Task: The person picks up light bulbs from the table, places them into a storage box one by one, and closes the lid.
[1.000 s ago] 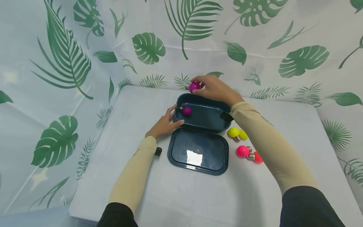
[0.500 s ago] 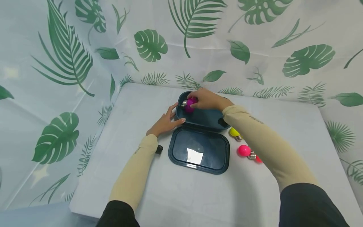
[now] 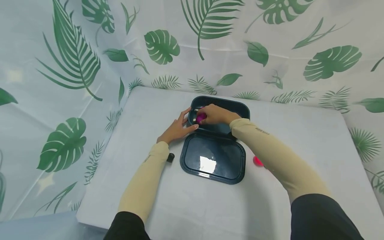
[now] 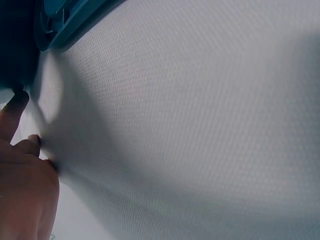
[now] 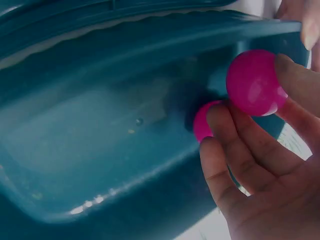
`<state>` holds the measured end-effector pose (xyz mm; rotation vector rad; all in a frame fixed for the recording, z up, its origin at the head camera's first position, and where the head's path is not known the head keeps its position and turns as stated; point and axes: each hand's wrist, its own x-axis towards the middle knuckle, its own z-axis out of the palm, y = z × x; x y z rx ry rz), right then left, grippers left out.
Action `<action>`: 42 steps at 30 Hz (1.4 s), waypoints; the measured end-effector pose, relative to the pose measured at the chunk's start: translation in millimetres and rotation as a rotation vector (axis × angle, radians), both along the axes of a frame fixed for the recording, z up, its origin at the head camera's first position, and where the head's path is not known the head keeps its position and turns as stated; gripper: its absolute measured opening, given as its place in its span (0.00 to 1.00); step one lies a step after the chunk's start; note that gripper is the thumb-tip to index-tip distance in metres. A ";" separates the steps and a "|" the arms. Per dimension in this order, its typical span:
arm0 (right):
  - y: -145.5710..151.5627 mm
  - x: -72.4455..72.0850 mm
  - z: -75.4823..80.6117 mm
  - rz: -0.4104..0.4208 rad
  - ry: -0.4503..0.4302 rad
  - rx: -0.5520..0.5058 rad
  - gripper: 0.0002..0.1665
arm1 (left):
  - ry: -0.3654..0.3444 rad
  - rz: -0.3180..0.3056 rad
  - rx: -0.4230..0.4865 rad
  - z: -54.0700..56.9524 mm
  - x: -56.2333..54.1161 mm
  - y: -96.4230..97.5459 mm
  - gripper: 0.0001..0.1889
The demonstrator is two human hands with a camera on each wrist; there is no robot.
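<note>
- Since one bulb came down from above the far rim, the nearer purple bulb (image 3: 201,118) and the farther purple bulb (image 5: 202,122) both lie in the box's (image 3: 231,102) left end, seemingly a pair gathered.
- Right hand (image 3: 214,114): thumb and fingers curled round the nearer purple bulb.
- Left hand (image 3: 177,129): fingers extended, resting against the box's left end.
- Near side: lid (image 3: 222,160); to its right, a pink bulb (image 3: 258,161).
- Head view shows screw bases; right wrist view instead shows the farther globe behind the fingertips.

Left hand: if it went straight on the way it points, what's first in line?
The box, at its left end. The left hand looks to be right at the rim, though exact contact is hard to judge from above.
</note>
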<state>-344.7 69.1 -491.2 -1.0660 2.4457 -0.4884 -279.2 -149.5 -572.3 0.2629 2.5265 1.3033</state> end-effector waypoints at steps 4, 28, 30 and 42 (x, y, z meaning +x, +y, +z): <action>0.3 0.6 -5.5 -0.011 -0.008 0.012 0.24 | -0.021 0.012 -0.012 -0.6 0.6 0.0 0.49; -1.0 -0.3 -9.0 -0.060 -0.048 0.063 0.27 | -0.020 0.016 -0.004 3.2 3.9 0.2 0.48; 0.2 -0.2 -8.7 -0.071 -0.052 0.065 0.27 | -0.024 0.019 0.000 3.8 4.5 1.1 0.48; 13.0 5.6 3.1 -0.107 -0.048 0.068 0.30 | -0.005 0.006 0.018 3.0 4.1 0.4 0.48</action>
